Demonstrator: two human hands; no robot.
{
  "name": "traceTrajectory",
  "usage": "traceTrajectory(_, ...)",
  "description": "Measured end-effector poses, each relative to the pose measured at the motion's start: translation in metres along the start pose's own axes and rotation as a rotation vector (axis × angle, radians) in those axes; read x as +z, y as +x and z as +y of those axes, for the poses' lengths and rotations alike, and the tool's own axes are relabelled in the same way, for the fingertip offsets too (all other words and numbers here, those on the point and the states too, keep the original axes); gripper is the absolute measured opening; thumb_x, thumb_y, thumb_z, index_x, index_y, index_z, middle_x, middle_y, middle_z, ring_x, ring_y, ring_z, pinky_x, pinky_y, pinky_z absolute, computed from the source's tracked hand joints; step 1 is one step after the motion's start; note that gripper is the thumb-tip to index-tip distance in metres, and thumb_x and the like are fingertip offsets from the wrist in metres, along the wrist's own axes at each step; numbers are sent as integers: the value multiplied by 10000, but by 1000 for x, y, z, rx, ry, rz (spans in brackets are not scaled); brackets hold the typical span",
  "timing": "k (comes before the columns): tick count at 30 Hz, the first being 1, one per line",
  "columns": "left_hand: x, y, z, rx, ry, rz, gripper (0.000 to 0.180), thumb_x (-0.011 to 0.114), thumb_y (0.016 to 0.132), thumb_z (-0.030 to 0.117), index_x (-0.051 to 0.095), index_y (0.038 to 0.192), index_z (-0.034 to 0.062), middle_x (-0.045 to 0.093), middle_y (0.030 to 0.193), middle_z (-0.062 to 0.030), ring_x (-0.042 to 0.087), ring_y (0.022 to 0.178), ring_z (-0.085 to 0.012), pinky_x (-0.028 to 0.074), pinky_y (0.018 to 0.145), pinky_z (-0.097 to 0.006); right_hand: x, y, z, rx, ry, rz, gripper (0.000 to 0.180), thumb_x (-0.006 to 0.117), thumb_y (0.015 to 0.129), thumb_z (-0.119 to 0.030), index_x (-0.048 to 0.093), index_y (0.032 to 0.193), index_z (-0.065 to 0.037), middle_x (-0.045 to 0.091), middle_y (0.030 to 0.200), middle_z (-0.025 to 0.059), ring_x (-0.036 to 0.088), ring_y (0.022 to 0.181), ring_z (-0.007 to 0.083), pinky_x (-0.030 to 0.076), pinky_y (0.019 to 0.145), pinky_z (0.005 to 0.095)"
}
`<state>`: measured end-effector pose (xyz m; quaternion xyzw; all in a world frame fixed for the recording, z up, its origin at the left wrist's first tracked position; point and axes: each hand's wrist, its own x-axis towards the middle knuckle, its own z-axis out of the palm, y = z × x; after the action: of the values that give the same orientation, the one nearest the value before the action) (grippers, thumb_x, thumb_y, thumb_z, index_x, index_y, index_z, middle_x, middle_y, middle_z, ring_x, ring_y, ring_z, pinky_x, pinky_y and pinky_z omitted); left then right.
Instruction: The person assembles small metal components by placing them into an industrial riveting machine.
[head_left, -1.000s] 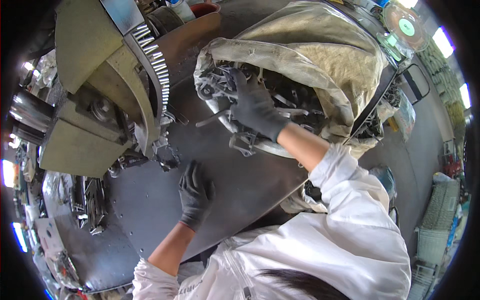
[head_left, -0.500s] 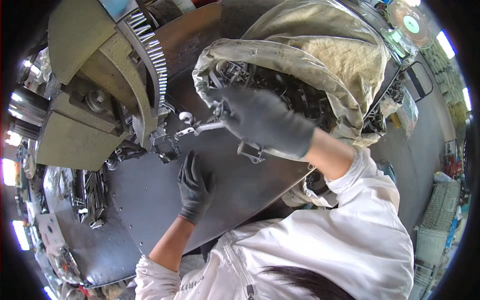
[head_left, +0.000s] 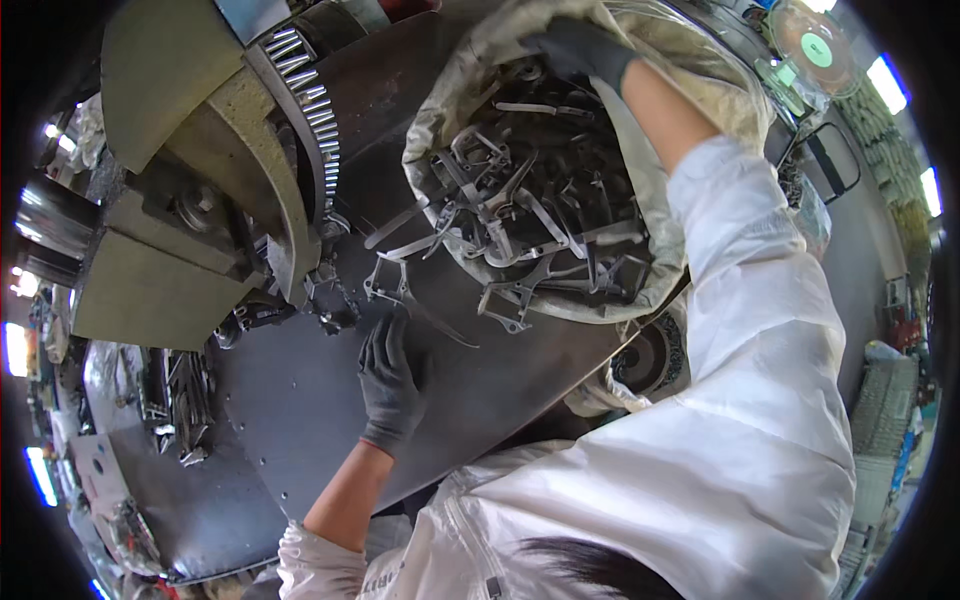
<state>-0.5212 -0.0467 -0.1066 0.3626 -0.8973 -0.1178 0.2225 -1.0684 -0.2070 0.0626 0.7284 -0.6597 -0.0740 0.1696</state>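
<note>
In the head view, the left hand, in a dark glove, lies on the bench, its fingers stretched out side by side and pinching nothing that shows. The right hand, in a dark glove too, is well beyond it, at the far side of a pale cloth sack. The right hand is blurred and its fingertips blend into the shade there, so I cannot tell whether they pinch the cloth or stand apart.

Below the right hand, the sack gapes around a heap of grey metal parts, tangled together, some poking over the rim nearest the left hand. One loose metal piece sits on the bench just beyond the left hand's fingertips, with a thin strip slanting away to its right.

To the left of the left hand stands a heavy machine with a toothed ring; dark scraps gather under it, near those fingertips. Farther left lies a bundle of metal strips. To the right of the left hand, past the bench edge, a dark round thing shows.
</note>
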Motion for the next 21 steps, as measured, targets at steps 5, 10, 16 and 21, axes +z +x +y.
traceTrajectory(5,2,7,6,84,-71,-11,695,711,903,151,427,1525,26,532,1478,-213,519,1350,-411,413,1129,-518,96,-212,96,323,-19,-202,420,467,1081,-411,637,1393,-188,723,1205,185,679,1157,376,545,971,447)
traceTrajectory(10,7,2,-2,96,-14,-7,740,738,889,174,412,1532,6,497,1519,-245,495,1380,-441,396,1155,-536,141,-302,54,888,-96,-225,761,396,1045,-627,365,1633,-144,352,1670,222,335,1551,354,244,1286,430)
traceTrajectory(16,35,23,44,364,-114,97,942,847,824,375,381,1542,-18,407,1547,-339,419,1430,-519,363,1170,-620,146,-285,65,565,745,-51,558,465,1090,-430,534,1512,-70,512,1575,174,467,1468,294,339,1233,387)
traceTrajectory(21,73,87,73,301,-200,30,1069,886,725,523,403,1525,4,408,1542,-335,385,1451,-516,295,1202,-656,227,-362,93,1162,900,78,516,528,1073,-324,528,1518,-65,542,1544,184,470,1461,289,366,1208,372)
